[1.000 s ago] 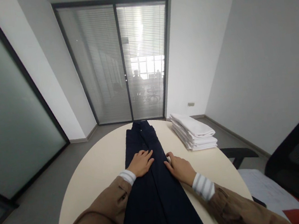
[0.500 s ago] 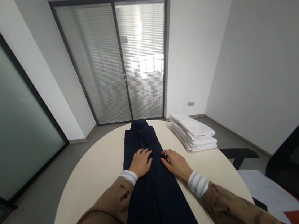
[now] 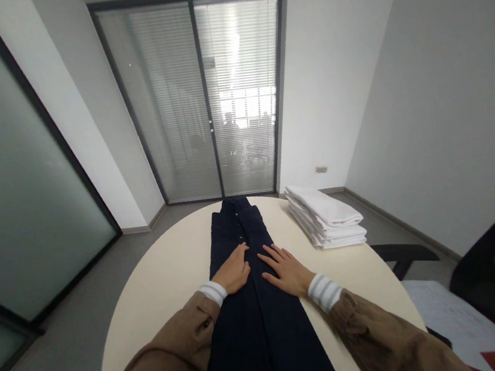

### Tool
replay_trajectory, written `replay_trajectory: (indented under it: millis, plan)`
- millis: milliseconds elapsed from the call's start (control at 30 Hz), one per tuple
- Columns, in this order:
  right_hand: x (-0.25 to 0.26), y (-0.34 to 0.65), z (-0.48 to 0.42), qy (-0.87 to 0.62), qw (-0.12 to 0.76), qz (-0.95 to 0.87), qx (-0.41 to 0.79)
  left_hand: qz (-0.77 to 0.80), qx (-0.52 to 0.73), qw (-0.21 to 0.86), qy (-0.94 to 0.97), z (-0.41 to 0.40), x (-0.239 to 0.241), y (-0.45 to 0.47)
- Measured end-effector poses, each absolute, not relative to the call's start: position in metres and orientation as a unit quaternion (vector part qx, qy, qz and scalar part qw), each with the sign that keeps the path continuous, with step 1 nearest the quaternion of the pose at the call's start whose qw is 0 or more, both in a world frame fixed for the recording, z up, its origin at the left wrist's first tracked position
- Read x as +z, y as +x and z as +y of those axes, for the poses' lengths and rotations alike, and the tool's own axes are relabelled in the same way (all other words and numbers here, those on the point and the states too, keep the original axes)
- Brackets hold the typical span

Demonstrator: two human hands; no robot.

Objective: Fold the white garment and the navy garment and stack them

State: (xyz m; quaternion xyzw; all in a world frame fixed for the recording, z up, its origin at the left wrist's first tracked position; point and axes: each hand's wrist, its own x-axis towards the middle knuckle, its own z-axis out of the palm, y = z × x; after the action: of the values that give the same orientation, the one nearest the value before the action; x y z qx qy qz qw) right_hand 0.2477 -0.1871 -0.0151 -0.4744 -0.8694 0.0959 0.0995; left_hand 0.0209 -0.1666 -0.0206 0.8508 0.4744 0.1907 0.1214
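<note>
Round table (image 3: pixel 164 280) bears one dark garment (image 3: pixel 260 328) (trousers, perhaps), left hand (image 3: pixel 235 269) and right hand (image 3: pixel 286 271) flat, grips apart.

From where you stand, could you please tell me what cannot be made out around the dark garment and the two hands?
Head view:
- The dark garment: near end cut off by the bottom edge.
- Cloth beneath the left hand and right hand: covered by the flat palms.
- The table: near rim hidden by the sleeves.
- The stack of white cloths: folded, so their kind is unclear.
- Beyond the blinds: blurred by slats.
</note>
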Motion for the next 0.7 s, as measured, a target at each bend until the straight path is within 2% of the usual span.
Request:
replay_trajectory:
  millis: [200, 433, 700]
  plan:
    - [-0.013, 0.249, -0.192, -0.473, 0.142, -0.863, 0.104, 0.387, 0.159, 0.094, 0.903, -0.181, -0.003, 0.001]
    - [-0.012, 0.25, -0.192, -0.47, 0.155, -0.861, 0.114, 0.349, 0.145, 0.125, 0.918, -0.191, 0.003, -0.008]
    - [0.007, 0.236, -0.21, -0.316, 0.177, -0.926, 0.102, 0.327, 0.123, 0.212, 0.913, -0.202, 0.003, -0.014]
